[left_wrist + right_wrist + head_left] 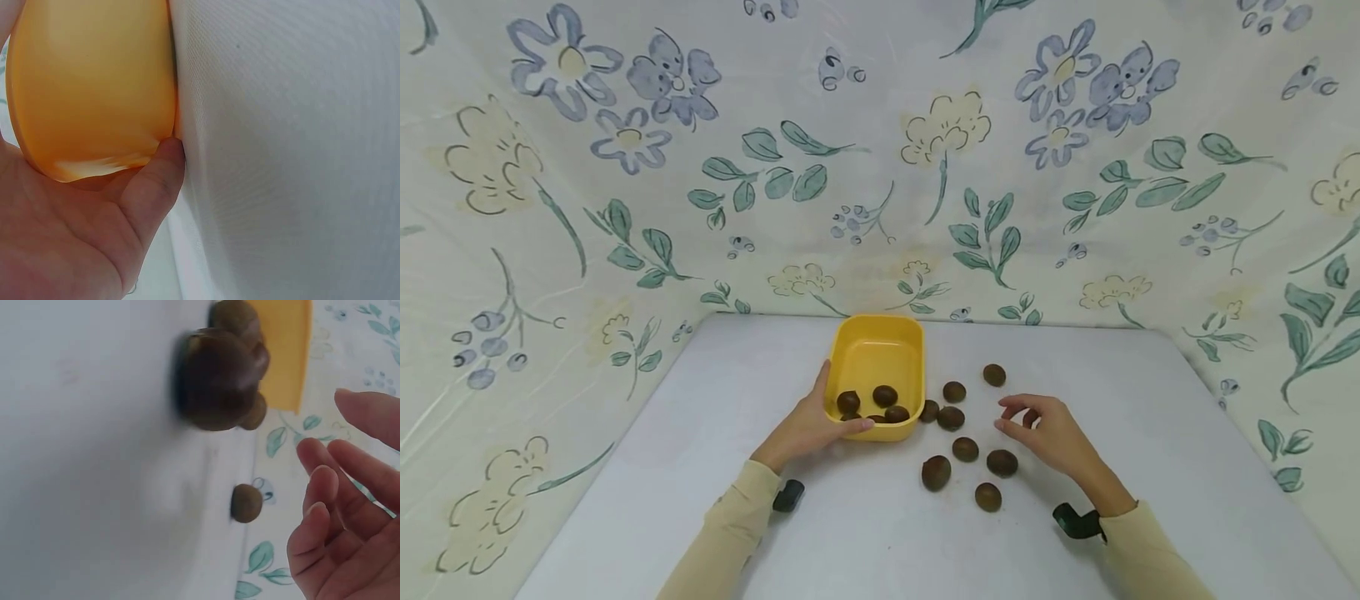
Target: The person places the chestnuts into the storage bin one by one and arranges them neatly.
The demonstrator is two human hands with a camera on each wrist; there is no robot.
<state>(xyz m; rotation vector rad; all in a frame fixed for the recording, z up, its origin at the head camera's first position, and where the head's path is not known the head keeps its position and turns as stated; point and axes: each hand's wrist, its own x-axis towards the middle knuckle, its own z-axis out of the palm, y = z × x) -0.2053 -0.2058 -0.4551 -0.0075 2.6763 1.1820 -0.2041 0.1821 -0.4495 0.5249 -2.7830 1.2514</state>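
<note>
A yellow plastic box with rounded corners stands on the table, several brown chestnuts gathered at its near end. My left hand grips its near left corner, thumb over the near rim and fingers along the left side. In the left wrist view the yellow wall lies against that hand's palm. To the right of the box, my right hand is held above the table with fingers loosely bent and nothing between them. Several loose chestnuts lie between it and the box. One chestnut sits apart from the others in the right wrist view.
The white table ends at a floral curtain that also rises at both sides. The farthest loose chestnut lies beyond the right hand. Each wrist wears a dark camera mount.
</note>
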